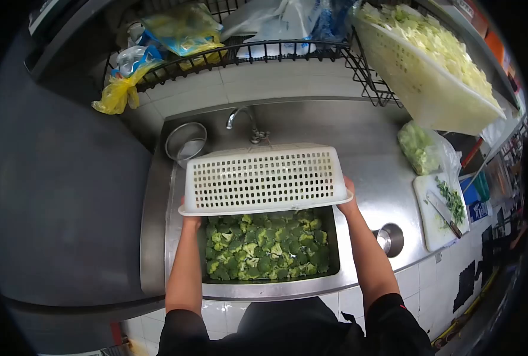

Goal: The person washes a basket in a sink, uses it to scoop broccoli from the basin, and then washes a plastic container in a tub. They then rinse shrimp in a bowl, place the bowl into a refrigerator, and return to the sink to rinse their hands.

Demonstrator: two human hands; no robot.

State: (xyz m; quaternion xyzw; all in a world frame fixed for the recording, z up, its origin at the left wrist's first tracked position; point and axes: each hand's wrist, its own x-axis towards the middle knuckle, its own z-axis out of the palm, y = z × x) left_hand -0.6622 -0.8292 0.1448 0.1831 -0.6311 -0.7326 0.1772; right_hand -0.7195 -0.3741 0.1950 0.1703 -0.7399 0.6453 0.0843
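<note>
Head view: a steel sink [276, 289] set in the surface is filled with broccoli florets [264, 249]. Just above them, a white perforated basket [264, 178] is tipped on its side, its opening facing the sink. The left hand [186, 218] and right hand [348, 202] grip opposite ends of its rim, fingers clamped on it. Behind stand a faucet [243, 118] and a steel bowl [186, 142]. To the right lies a cutting board [436, 228] with a knife [445, 213].

Head-worn camera, my only view: it looks steeply down, close over the sink [276, 289] at frame centre, wire shelf [246, 56] at 12 o'clock, bench [378, 169] curving toward 3 o'clock, fisheye edges dark.
</note>
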